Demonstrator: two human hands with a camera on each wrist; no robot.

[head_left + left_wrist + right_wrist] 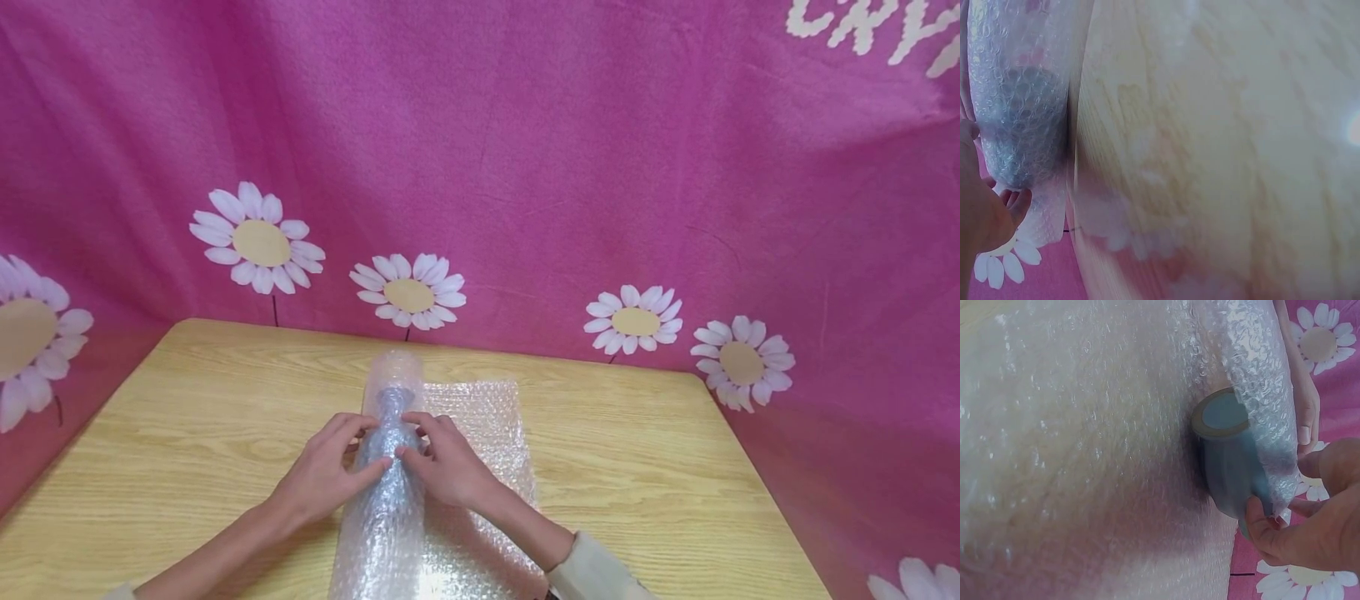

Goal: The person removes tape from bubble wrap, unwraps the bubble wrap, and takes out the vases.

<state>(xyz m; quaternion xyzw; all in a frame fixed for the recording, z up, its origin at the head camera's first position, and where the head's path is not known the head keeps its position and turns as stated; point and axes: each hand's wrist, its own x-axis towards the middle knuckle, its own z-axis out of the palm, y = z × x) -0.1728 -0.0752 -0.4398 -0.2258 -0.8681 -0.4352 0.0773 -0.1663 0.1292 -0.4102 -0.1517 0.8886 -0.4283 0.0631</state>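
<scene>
A blue-grey vase (392,410) lies under a layer of bubble wrap (378,537), its narrower part toward the far table edge. The left hand (318,473) holds the wrapped vase from the left, thumb on top. From the right, the right hand (453,468) grips it with thumb and fingers. The right wrist view shows the vase's bare side (1232,469) and ringed base, with fingers (1262,531) of the right hand against it. In the left wrist view, the left hand's (985,215) fingertips touch the wrap (1022,37) around the dark vase shape.
Flat bubble wrap (480,408) extends to the right of the wrapped vase on the wooden table (637,467). A pink cloth (525,167) with printed daisies hangs behind the table and along both sides.
</scene>
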